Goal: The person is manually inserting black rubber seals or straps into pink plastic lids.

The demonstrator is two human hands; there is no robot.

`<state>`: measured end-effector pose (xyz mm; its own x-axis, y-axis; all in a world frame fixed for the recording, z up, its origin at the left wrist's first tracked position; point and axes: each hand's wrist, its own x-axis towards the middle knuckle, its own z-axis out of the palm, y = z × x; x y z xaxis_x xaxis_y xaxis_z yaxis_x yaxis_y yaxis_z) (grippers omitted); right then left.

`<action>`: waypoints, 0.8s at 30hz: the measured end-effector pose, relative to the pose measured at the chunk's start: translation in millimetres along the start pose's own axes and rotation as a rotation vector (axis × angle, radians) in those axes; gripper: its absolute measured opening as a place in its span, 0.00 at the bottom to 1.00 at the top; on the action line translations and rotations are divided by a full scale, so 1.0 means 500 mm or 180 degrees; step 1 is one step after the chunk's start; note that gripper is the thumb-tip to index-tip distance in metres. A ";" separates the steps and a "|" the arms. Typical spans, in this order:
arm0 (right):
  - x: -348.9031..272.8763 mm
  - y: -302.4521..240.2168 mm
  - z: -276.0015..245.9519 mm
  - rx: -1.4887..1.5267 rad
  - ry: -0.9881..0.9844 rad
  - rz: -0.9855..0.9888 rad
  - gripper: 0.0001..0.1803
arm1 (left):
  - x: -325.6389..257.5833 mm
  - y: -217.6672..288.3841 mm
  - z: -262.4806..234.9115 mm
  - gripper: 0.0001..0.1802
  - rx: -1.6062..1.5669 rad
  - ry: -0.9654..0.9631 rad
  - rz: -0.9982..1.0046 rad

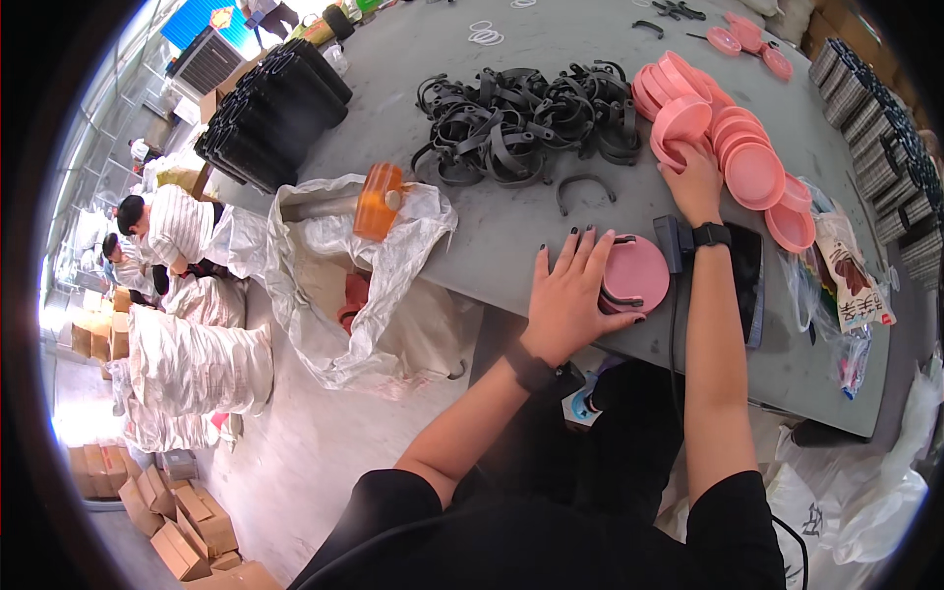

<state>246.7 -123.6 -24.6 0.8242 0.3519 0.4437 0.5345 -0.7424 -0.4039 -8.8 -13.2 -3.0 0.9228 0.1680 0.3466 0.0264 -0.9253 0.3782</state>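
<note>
Under the left fingers: a round pink lid (634,273) is pressed flat on the grey table (511,221) by the left hand (575,290). The fingers are spread wide and laid flat, so nothing is gripped.
On the lid: a curved black handle (619,295) is seen just past the left fingertips, touching the pink lid.
At the right fingers: the right hand (696,182) is laid on the pile of pink lids (733,147). The fingers are bent over one lid's edge. Whether that lid is really held cannot be told.
Beyond the fingers: a heap of black handles (521,123) is piled farther up the table, with one loose handle (585,189) lying between the heap and the left hand.
Slip risk: the lid could be pushed sideways if the flat left hand is pressed unevenly, as it is not gripped.
Handle risk: the handle could pop off the lid if it is not seated well. This is only a guess.
Pile risk: the pink lids could be knocked down if one is pulled out from low in the pile.
Phone risk: the dark phone (747,280) beside the right wrist could be bumped by the forearm.
Hidden: the near part of the lid is covered by the left palm.
Hard to see: how the handle joins the lid.
Cut off: the table's far right side.
</note>
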 end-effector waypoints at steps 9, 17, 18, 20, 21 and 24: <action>-0.001 0.005 -0.012 0.1509 0.0741 0.0178 0.22 | -0.008 0.008 0.003 0.49 0.0008 0.0228 0.0229; -0.021 -0.011 -0.012 0.2190 0.1018 0.0378 0.25 | -0.038 -0.010 -0.017 0.27 -0.0919 0.0615 0.0010; -0.018 -0.001 -0.003 0.2749 0.1029 0.0496 0.25 | -0.047 -0.013 -0.031 0.25 -0.1134 0.0560 -0.0264; -0.016 -0.015 -0.006 0.3265 0.0839 0.0741 0.26 | -0.063 -0.042 -0.068 0.18 -0.1559 0.0435 -0.0655; -0.015 -0.022 -0.011 0.3294 0.0824 0.0740 0.26 | -0.077 -0.058 -0.083 0.17 -0.1594 0.0607 -0.0650; -0.014 -0.028 -0.027 0.3251 0.0644 0.1136 0.21 | -0.112 -0.096 -0.151 0.16 -0.1083 0.1075 -0.0631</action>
<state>231.0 -123.5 -11.4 0.9660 0.0417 0.2550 0.2517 0.0713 -0.9652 -90.7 47.5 24.3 0.7357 0.4812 0.4766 0.0099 -0.7112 0.7029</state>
